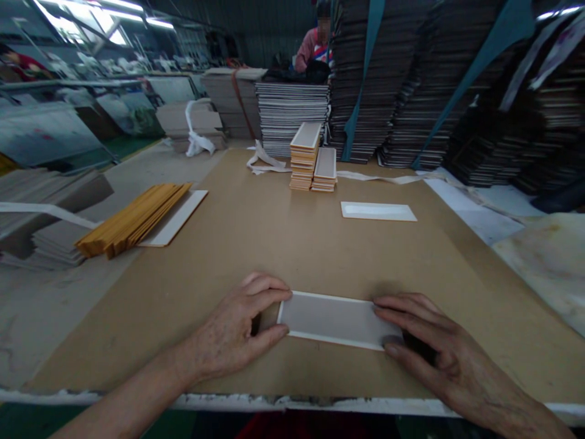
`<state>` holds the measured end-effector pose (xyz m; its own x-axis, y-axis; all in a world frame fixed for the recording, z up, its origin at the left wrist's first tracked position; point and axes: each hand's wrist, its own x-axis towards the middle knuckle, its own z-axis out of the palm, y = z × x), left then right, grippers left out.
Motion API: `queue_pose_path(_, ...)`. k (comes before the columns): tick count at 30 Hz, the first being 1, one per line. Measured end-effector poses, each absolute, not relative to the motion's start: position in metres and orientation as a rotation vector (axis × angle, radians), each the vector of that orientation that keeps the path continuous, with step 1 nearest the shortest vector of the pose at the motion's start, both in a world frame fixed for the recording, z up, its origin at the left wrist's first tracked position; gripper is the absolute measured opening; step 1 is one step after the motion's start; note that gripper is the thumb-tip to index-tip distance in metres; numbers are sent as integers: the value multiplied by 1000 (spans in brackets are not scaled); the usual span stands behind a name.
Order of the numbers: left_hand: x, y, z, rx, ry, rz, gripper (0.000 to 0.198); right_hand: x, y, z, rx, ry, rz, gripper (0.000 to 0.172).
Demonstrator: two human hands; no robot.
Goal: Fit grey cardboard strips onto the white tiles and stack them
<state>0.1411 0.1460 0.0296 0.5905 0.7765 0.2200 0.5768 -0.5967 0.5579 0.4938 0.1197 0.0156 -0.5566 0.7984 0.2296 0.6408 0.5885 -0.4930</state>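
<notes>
A grey panel with a white border (336,320) lies on the brown board near the table's front edge. My left hand (242,326) grips its left end, with fingers at the upper corner and thumb at the lower one. At the right end, my right hand (434,344) holds the panel between fingers and thumb, hiding that end. Beyond it on the right lies a white strip (378,211). Orange-edged pieces (137,213) are fanned over a white panel (176,219) on the left.
Two small stacks of panels (304,158) (325,167) stand at the back middle. Behind them rise grey sheets (292,116) and tall dark stacks (370,79) with blue straps. A person (313,49) is at the back. White ribbon (384,178) crosses the board's far edge.
</notes>
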Motion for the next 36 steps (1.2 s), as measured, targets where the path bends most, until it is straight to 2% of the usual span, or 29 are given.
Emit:
queue_pose_path(14, 142, 144, 32, 2396, 1110, 601, 33, 488, 118, 19, -1144, -2456, 310, 31)
queue_pose_path(18, 141, 144, 31, 2415, 1094, 584, 32, 488, 112, 15, -1172, -2500, 140, 34)
queue_pose_path(28, 147, 134, 40, 2687, 1075, 402, 42, 479, 107, 12, -1122, -2527, -73, 36)
queue_pose_path(31, 155, 128, 40, 2812, 914, 269, 42, 480, 107, 10, -1130, -2513, -61, 36)
queue_pose_path(34, 161, 127, 38, 2845, 886, 194, 40, 490, 107, 18, -1170, -2472, 101, 43)
queue_pose_path(36, 162, 127, 36, 2848, 898, 208, 40, 501, 108, 27, -1212, -2375, 199, 41)
